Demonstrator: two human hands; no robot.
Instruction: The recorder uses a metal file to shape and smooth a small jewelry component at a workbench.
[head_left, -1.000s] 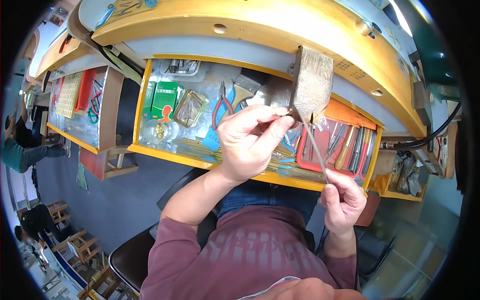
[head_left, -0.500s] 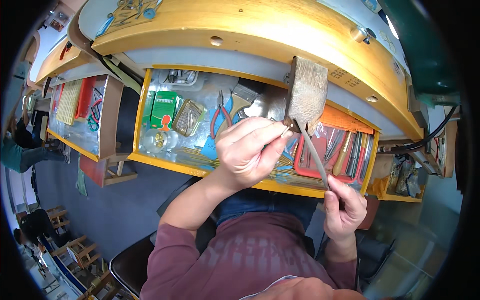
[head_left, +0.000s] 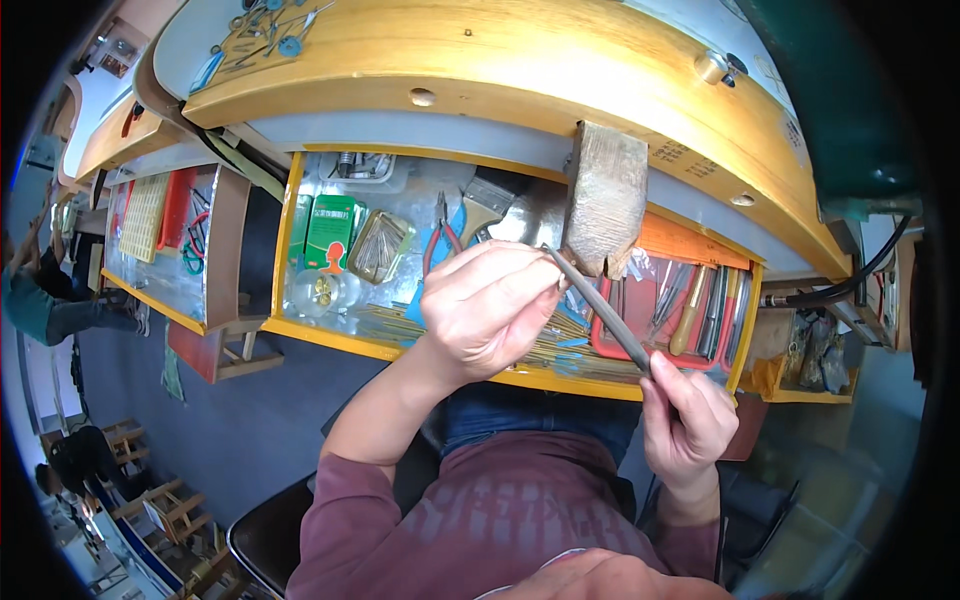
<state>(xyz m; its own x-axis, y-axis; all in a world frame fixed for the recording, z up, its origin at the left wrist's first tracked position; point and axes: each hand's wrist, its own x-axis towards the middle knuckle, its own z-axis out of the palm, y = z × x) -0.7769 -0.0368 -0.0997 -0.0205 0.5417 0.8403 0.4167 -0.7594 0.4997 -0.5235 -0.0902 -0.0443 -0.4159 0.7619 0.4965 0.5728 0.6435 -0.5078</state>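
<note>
A slim grey metal file (head_left: 607, 318) slants between my hands, its near end pinched by my right hand (head_left: 690, 425). The far tip of the file reaches the fingertips of my left hand (head_left: 490, 308). That hand is closed in a pinch beside the wooden bench pin (head_left: 608, 195); whatever lies between its fingertips is too small and covered to make out. The worn pin juts from the bench edge toward me, with a notch in its near end.
Below the pin, an open drawer (head_left: 330, 343) holds red-handled pliers (head_left: 440, 232), a brush (head_left: 487, 200), a green box (head_left: 332, 230), a tin of thin metal pieces (head_left: 378, 247) and a red tray (head_left: 640, 350) of tools. The wooden bench top (head_left: 480, 75) curves above. Another person (head_left: 85, 460) bends at far left.
The file's tip has swung left, from the pin's notch to my left fingertips. My left hand has drawn slightly left, off the end of the pin. The view has shifted a little.
</note>
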